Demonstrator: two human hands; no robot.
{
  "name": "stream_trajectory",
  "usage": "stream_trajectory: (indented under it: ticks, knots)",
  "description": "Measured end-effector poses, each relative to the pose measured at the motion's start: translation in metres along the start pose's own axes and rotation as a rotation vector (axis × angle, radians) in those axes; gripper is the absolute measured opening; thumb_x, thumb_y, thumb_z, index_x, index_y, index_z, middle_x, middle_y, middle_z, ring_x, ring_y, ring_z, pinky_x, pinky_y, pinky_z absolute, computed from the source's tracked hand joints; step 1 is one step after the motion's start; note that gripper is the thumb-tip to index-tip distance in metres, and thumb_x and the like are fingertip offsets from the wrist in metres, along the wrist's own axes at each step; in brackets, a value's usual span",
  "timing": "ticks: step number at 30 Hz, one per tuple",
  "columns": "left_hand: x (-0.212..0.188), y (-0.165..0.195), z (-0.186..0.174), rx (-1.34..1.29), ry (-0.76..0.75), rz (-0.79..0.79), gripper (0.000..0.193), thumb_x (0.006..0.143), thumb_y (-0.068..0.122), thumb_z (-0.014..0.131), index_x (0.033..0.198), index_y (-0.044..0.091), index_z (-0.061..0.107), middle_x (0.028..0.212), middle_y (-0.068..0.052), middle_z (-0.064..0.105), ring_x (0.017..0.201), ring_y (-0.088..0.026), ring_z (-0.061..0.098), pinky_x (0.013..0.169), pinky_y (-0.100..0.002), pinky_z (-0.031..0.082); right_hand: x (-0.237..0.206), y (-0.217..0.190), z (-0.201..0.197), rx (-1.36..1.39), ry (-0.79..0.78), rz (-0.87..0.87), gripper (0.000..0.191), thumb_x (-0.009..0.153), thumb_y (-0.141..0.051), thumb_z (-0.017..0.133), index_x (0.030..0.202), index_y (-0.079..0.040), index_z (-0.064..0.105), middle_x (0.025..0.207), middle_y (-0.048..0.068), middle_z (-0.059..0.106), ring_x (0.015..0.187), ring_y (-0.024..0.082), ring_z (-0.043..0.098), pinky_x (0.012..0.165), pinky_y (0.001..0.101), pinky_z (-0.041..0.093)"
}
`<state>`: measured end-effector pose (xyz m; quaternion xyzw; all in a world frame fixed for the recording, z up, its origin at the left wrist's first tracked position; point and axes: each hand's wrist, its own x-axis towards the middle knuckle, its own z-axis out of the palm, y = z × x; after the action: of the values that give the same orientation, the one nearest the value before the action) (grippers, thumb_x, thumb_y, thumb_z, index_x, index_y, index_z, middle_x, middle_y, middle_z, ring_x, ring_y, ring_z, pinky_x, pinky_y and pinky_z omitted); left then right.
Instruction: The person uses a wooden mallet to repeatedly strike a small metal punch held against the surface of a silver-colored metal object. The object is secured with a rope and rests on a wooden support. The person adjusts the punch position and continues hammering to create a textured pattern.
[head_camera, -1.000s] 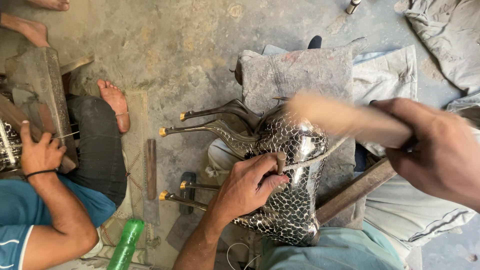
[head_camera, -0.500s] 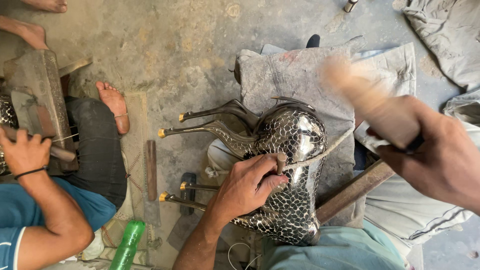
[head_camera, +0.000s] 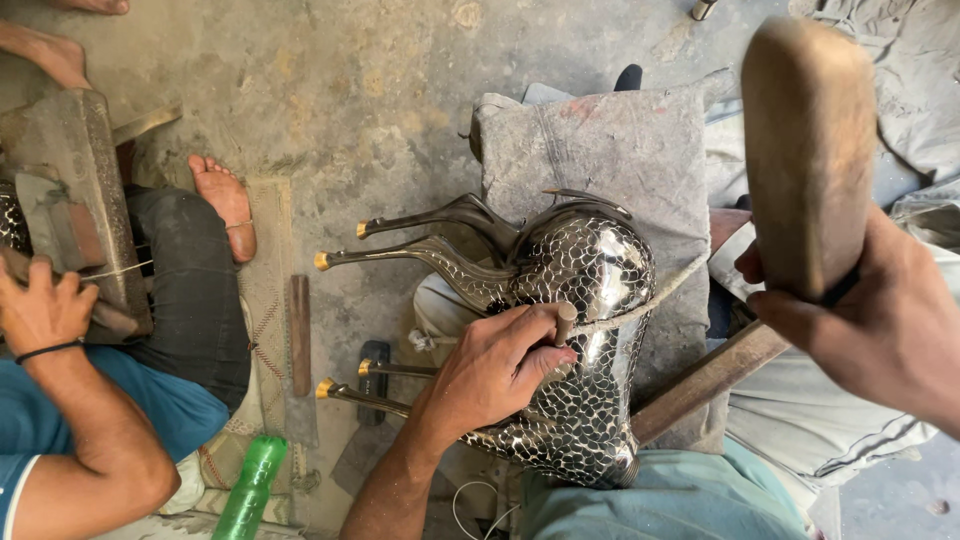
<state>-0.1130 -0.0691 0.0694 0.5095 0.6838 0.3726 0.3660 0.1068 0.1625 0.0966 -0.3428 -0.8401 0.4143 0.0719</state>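
Metalwork fills the middle of the view: a shiny animal figure (head_camera: 580, 340) with a scale-patterned body lies on its side across the person's lap, against a grey cloth pad (head_camera: 610, 150) on the far side. Its four thin legs point left, each capped with a brass-coloured tip. The left hand (head_camera: 500, 365) rests on the figure's flank, fingers (head_camera: 535, 325) curled tight around a short punch (head_camera: 566, 322) whose end presses against the patterned surface. The right hand (head_camera: 880, 320) is raised at the right edge, fingers wrapped fully around the handle of a wooden mallet (head_camera: 808, 150), whose broad head stands well above the figure (nothing touches it but the hand). A wooden bar (head_camera: 705, 380) slants out from under the figure toward the right.

At the left, another person sits on the concrete floor (head_camera: 350, 90), bare foot (head_camera: 225, 200) beside a worn mat (head_camera: 268, 300); that person's hand (head_camera: 45, 310) lies against a metal block (head_camera: 80, 200). A flat file (head_camera: 299, 335) lies on the mat, and a green plastic bottle (head_camera: 250, 490) sits near the bottom edge.
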Motion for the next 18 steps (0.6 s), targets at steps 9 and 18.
stream_trajectory:
  ticks: [9, 18]
  knots:
    - [0.001, -0.002, 0.0, 0.042, -0.013, 0.006, 0.031, 0.093, 0.017, 0.077, 0.118, 0.005, 0.064, 0.099, -0.011, 0.074, 0.083, -0.027, 0.075, 0.073, -0.038, 0.059, -0.006, 0.016, 0.002, -0.601, -0.073, -0.067, 0.052, 0.071, -0.012, 0.078, 0.122, -0.015, 0.067, 0.102, 0.003, 0.076, 0.093, 0.019, 0.073, 0.089, 0.0378, 0.056]
    - [0.001, 0.0, -0.002, 0.052, -0.016, 0.039, 0.025, 0.093, 0.018, 0.076, 0.108, 0.003, 0.064, 0.105, -0.012, 0.073, 0.084, -0.028, 0.074, 0.073, -0.04, 0.058, -0.012, 0.013, 0.002, -0.444, -0.079, 0.136, 0.05, 0.081, -0.015, 0.075, 0.129, -0.018, 0.061, 0.098, 0.002, 0.074, 0.088, 0.019, 0.073, 0.084, 0.0402, 0.06]
